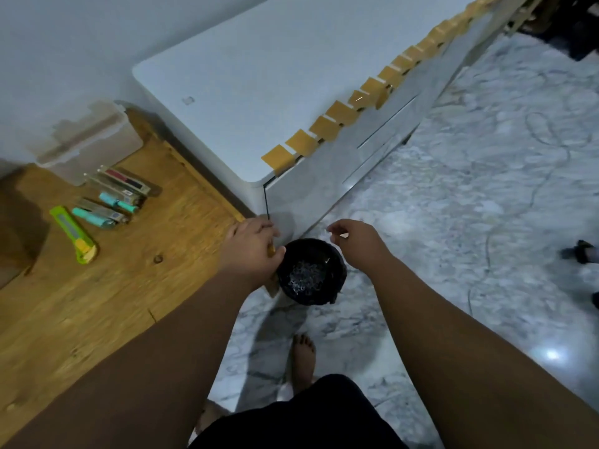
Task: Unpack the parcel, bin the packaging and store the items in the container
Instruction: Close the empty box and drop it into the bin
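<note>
Head view, only one to go on

- Black bin (319, 243) stands on the marble floor (453, 222), at the near right corner of the wooden surface (129, 286). Shredded bits lie in its bottom.
- Both hands are over the bin.
- Right hand (353, 243) is at the bin's far right rim, thumb and forefinger pinching a small pale scrap (344, 235). The bin mouth lies just below and left of that grip, so I judge letting go would drop it in.
- Left hand (251, 246) is at the bin's left rim, fingers curled. A tan bit shows under them; cannot tell whether that grip holds it, the rim, or nothing.
- Packed items (113, 199) lie in a row on the surface, well to the left, long axes slanting near-left to far-right, with a green knife (74, 234) beside them.
- Clear container (87, 140) sits just beyond the items, by the wall.
- Left hand is the nearer one for those
</note>
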